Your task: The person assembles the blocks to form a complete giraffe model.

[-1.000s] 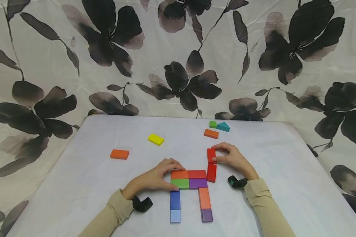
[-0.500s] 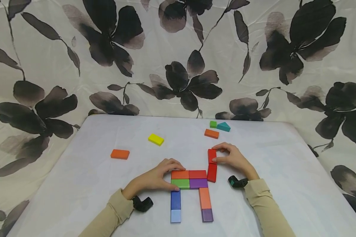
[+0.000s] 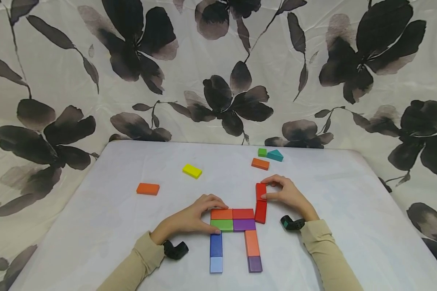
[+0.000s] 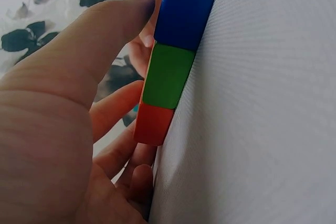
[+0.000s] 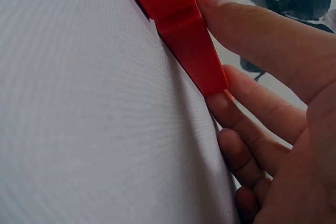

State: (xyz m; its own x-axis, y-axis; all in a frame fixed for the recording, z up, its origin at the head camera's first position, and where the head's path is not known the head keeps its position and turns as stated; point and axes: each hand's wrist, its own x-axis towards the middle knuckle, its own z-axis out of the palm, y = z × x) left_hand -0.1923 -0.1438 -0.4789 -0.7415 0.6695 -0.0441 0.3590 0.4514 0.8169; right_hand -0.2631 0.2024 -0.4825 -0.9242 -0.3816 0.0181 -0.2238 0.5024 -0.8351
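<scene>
In the head view, my left hand point(image 3: 194, 216) spans an orange block point(image 3: 220, 214) and a green block point(image 3: 221, 226), with the fingertips at the orange one's far edge and the thumb by the green one's near edge. Beside these lie a flat red block point(image 3: 242, 213) and a purple block point(image 3: 244, 225). Two legs run toward me: blue point(image 3: 216, 245) over light blue point(image 3: 216, 265), and light orange point(image 3: 252, 242) over dark purple point(image 3: 255, 264). My right hand point(image 3: 287, 195) pinches the upper red block point(image 5: 197, 51) between thumb and fingers, end to end with a lower red block point(image 3: 260, 212).
Loose on the white table point(image 3: 105, 230) are an orange block point(image 3: 147, 188) and a yellow block point(image 3: 192, 171) at left. Farther back on the right sit another orange block point(image 3: 260, 163), a green cube point(image 3: 262, 152) and a teal triangle point(image 3: 275, 155). Floral cloth point(image 3: 218, 81) hangs behind.
</scene>
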